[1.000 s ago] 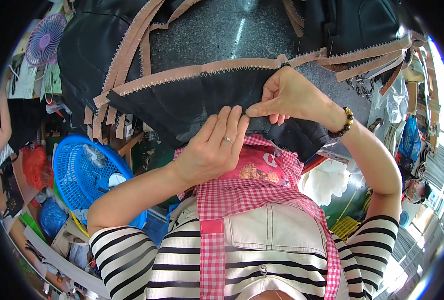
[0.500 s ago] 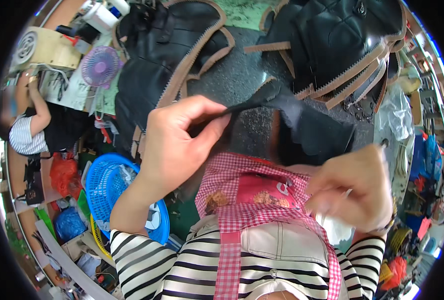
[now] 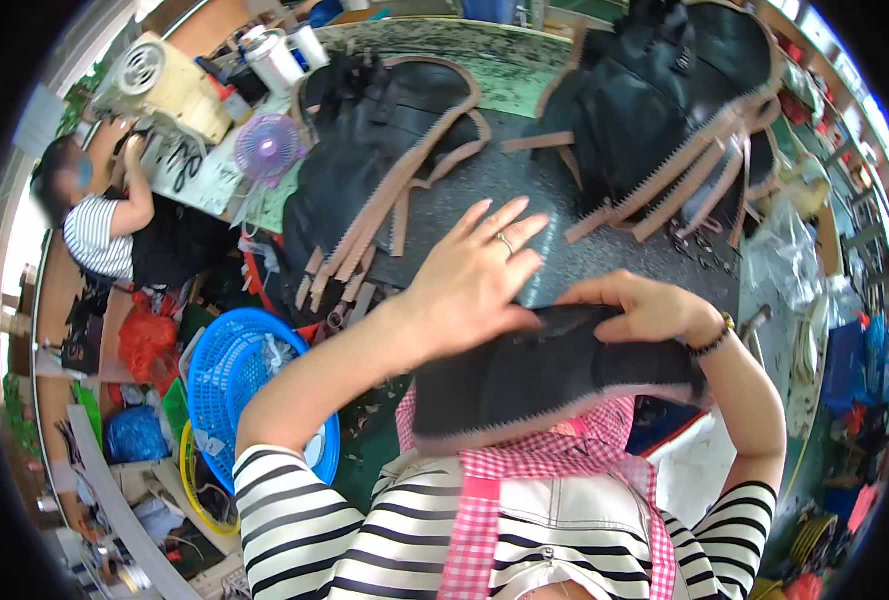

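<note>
A black leather-like piece [image 3: 525,385] with a brown zigzag-cut lower edge stretches across the front of my pink checked apron [image 3: 540,463]. My right hand [image 3: 655,308] grips its upper edge near the right end, thumb in front and fingers bent over the top. My left hand [image 3: 475,275] has its fingers spread above the left part of the piece. The left thumb lies close to the upper edge; whether it touches cannot be told. Beyond my hands are two piles of similar black pieces with brown zigzag borders, a left pile [image 3: 365,150] and a right pile [image 3: 655,110].
At my left stands a blue plastic basket [image 3: 227,375] with a few things in it. A small purple fan [image 3: 269,148] and a cream machine [image 3: 170,85] are farther left, where another person [image 3: 110,230] sits. Clear plastic bags [image 3: 787,255] lie at the right.
The left hand has let go of the black piece and spread its fingers. My right hand, blurred and apart before, now grips it. The piece is lower and spread wider. The whole view has shifted.
</note>
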Tool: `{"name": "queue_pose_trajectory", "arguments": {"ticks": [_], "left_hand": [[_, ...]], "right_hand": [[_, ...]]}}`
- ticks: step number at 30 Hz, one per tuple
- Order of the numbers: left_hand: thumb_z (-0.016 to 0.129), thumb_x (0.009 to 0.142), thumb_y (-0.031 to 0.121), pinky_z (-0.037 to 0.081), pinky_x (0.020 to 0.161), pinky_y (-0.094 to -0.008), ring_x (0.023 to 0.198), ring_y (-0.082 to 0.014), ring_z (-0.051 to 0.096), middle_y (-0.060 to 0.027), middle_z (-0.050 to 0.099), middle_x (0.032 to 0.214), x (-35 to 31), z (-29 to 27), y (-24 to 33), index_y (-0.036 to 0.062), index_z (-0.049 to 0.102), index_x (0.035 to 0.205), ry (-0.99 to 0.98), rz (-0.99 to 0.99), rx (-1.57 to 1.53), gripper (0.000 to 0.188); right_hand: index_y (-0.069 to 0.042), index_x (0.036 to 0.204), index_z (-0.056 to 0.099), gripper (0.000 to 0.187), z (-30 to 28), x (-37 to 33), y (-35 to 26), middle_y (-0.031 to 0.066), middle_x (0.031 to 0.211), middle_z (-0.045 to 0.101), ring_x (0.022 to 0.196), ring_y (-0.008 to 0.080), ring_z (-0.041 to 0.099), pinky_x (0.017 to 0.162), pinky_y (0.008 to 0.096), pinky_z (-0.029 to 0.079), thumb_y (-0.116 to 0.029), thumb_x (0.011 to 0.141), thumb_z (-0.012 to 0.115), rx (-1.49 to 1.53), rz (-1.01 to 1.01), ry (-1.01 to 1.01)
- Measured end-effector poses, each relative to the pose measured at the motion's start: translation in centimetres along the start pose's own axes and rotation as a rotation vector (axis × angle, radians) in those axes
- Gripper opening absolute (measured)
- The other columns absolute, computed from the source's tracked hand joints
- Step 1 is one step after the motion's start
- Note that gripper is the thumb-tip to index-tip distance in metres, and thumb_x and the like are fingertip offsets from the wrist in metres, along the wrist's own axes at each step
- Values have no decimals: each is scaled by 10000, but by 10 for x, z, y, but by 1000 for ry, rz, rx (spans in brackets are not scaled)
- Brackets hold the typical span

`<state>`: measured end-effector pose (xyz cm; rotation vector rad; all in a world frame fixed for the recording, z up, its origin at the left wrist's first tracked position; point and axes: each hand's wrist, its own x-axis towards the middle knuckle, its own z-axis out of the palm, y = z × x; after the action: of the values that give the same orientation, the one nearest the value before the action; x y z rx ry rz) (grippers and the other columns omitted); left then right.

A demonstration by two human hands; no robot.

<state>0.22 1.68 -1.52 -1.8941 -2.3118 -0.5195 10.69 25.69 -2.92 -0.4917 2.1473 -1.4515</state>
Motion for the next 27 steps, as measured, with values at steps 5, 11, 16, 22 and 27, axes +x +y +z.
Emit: {"name": "queue_pose_trajectory", "arguments": {"ticks": [5,11,16,22,27], "left_hand": [[781,778,320,503,794,-395,856,-270,670,-130,698,879,37,75,-1,38,637,850,-384,-209,-462,325],[826,727,320,506,595,-375,599,-276,651,-118,681,722,48,111,15,32,636,843,-324,-231,-497,363],[832,693,270,506,637,-369,725,-254,654,-83,647,787,36,123,20,44,643,848,-39,-161,-502,333],[831,660,212,493,654,-322,734,-204,610,-20,616,797,25,130,19,70,697,853,148,-10,-390,275],[837,653,204,485,633,-318,742,-174,594,-1,606,808,17,137,20,84,715,865,261,95,-236,272]], "right_hand": [[17,1269,574,536,5,-37,66,63,1104,664,1025,116,621,835,231,505,156,752,572,513,210,192],[-3,1092,651,369,2,-80,57,116,965,710,901,178,688,809,293,540,-132,769,777,-240,251,647],[-23,1094,596,265,7,-214,65,134,1022,645,954,291,639,841,382,489,-116,850,634,-841,815,1183],[-14,1157,551,307,35,-260,128,185,1037,637,942,355,620,825,410,476,-164,904,641,-624,820,1213],[-20,1160,580,245,35,-220,62,176,935,644,842,302,655,689,363,504,-129,940,587,-465,778,1467]]}}
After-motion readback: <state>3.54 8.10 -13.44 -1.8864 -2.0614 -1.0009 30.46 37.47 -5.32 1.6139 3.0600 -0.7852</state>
